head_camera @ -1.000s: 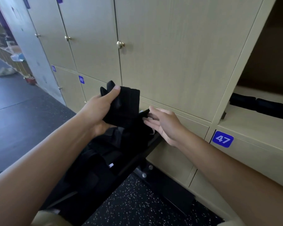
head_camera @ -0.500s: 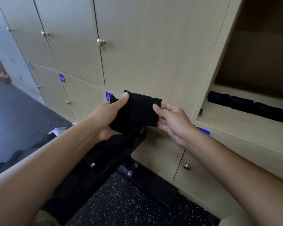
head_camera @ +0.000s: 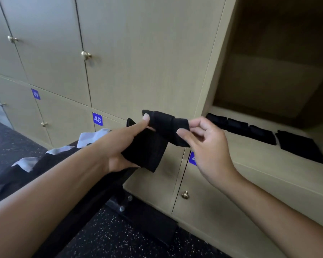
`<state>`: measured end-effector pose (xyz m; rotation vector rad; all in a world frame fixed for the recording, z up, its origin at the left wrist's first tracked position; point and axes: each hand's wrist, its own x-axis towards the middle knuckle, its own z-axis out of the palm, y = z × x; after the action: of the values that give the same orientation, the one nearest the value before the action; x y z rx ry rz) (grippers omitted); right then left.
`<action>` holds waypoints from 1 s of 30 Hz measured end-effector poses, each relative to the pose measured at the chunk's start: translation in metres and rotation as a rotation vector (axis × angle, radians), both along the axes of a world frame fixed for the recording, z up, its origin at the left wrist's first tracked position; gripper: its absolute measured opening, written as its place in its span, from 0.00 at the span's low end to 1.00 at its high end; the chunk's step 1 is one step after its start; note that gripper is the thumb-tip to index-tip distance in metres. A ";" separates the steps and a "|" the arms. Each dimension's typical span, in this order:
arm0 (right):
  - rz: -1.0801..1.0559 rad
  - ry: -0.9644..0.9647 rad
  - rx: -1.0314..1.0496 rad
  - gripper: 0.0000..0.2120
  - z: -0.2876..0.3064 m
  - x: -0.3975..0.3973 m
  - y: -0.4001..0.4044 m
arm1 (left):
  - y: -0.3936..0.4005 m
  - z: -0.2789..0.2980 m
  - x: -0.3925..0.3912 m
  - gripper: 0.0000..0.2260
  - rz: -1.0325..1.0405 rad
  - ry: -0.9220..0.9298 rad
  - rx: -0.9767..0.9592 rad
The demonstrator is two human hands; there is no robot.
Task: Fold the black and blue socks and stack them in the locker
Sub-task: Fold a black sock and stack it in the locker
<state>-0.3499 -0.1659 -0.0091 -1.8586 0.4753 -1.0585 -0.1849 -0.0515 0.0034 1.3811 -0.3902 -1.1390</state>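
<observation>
A black sock (head_camera: 158,138) is held up in front of the locker wall, partly folded over. My left hand (head_camera: 123,146) grips its lower part, thumb pressed on the top fold. My right hand (head_camera: 207,144) pinches the sock's right end between thumb and fingers. To the right, the open locker (head_camera: 265,86) holds a row of several folded black socks (head_camera: 265,135) on its shelf. No blue sock shows.
Closed beige locker doors with brass knobs fill the wall, numbered 48 (head_camera: 97,119) and 49 (head_camera: 35,94). A black bench (head_camera: 93,194) with dark and pale cloth (head_camera: 63,151) on it stands below my left arm. The floor is dark and speckled.
Both hands have moved right with the sock, toward the open locker. My right hand went from touching the sock's edge to pinching its end, and the upper part is folded over.
</observation>
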 end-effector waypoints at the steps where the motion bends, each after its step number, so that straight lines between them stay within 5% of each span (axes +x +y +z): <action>1: 0.019 0.042 -0.030 0.03 0.000 -0.005 0.003 | -0.002 0.003 -0.007 0.21 -0.003 -0.002 -0.018; 9: -0.015 0.269 -0.363 0.04 0.002 -0.043 -0.005 | -0.014 0.007 -0.036 0.13 -0.057 -0.006 -0.175; 12: -0.063 0.294 -0.396 0.11 0.003 -0.054 -0.008 | -0.017 0.002 -0.037 0.13 -0.065 -0.045 -0.231; 20: 0.014 0.191 0.384 0.20 0.007 -0.062 -0.014 | -0.019 -0.003 -0.045 0.15 -0.150 -0.130 -0.290; 27: -0.029 0.155 0.464 0.20 0.016 -0.071 -0.012 | -0.015 -0.002 -0.048 0.18 -0.113 -0.194 -0.281; 30: -0.060 0.148 0.425 0.19 0.024 -0.075 -0.010 | -0.012 -0.005 -0.040 0.28 -0.055 -0.233 -0.257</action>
<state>-0.4251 -0.1757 0.0146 -1.5542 0.7820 -0.7863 -0.2244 -0.0633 -0.0015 1.2840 -0.7203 -0.9367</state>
